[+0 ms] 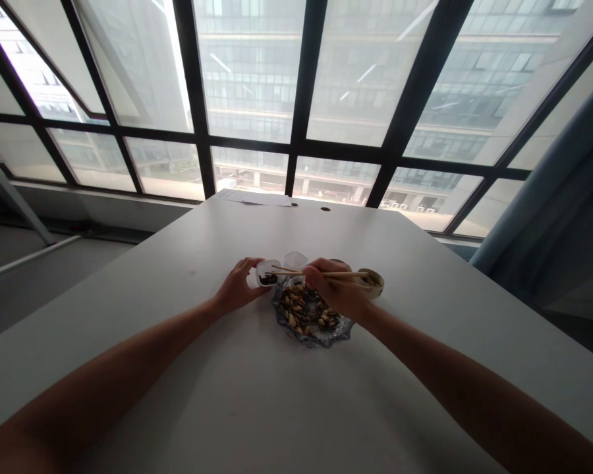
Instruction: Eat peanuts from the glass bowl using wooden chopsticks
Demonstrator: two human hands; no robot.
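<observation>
My left hand (239, 285) grips a small translucent plastic cup (261, 268), tilted so that its mouth faces me. Dark pieces (267, 279), too small to name, lie inside it. A pair of wooden chopsticks (346, 274) is held in my right hand (333, 289), their tips at the cup's mouth. Below my hands sits a clear, wavy-rimmed glass dish (321, 340) with brown nuts or seeds (296, 309) and darker bits in its middle. My right hand hovers over the dish's right side and hides part of it.
Behind the dish stands another translucent cup (295, 259). A round, tan-rimmed container (374, 282) is to the right, partly behind my hand. Papers (257, 198) lie at the white table's (217, 395) far edge, by the windows. A blue-grey curtain (553, 197) hangs at right.
</observation>
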